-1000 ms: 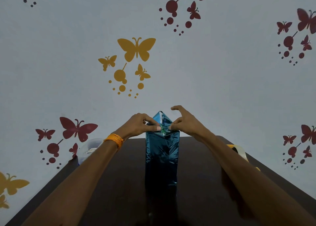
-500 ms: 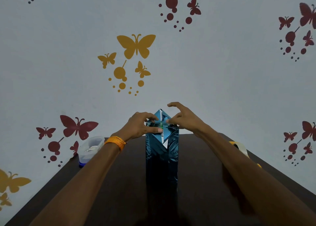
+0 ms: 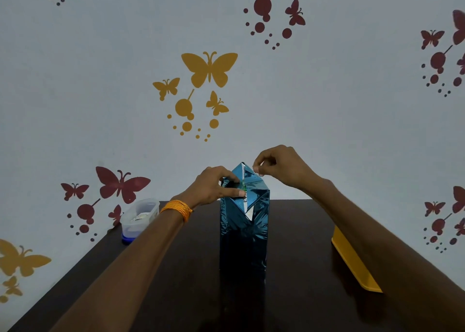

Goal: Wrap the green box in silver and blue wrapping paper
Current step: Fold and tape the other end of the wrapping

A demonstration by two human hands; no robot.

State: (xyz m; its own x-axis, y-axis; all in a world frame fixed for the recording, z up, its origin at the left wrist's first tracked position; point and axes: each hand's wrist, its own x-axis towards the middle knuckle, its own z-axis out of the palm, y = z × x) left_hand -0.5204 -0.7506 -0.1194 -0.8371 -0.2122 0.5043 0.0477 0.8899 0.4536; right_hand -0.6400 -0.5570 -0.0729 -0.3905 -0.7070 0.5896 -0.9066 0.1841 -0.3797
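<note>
Hold left fold clamped with left hand (image 3: pixel 216 186), thumb on front; let right hand (image 3: pixel 281 168) draw pointed flap toward 6 o'clock, crease sharp. Your right fingertips pinch at flap's 3 o'clock edge: paper or tape, cannot tell. Green box (image 3: pixel 243 184) upright at table (image 3: pixel 302 269) centre; blue wrapping paper (image 3: pixel 242 243) glossy, crinkled, green sliver at top.

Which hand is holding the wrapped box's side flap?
The left hand, wearing the orange wristband, holds the flap of the wrapped box; the right hand hovers higher, near the paper's tip.
</note>
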